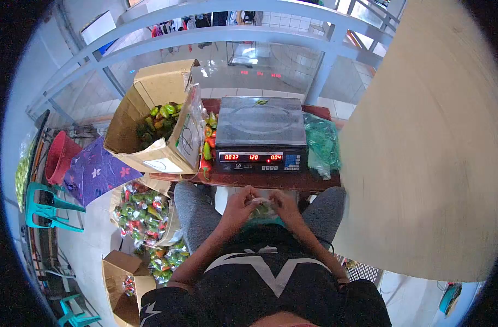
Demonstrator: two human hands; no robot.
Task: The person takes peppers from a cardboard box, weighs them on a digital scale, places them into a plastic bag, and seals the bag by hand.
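Observation:
Above my lap, my left hand [240,206] and my right hand [285,206] are both closed, pinching a clear plastic bag [263,209] between them. Something greenish shows through the bag, too blurred to name. Just ahead, a digital scale [261,121] stands on a dark red table [249,179]. A small green piece [261,102] lies at the far edge of its metal plate. Red figures glow on its display [251,157]. Left of the scale lie loose red and green peppers [208,144].
An open cardboard box [123,125] of green peppers stands left on the table. Green plastic bags [322,143] lie right of the scale. Bagged peppers [142,212] fill a container on the floor, near another cardboard box [118,283]. A large pale panel [423,163] stands at right.

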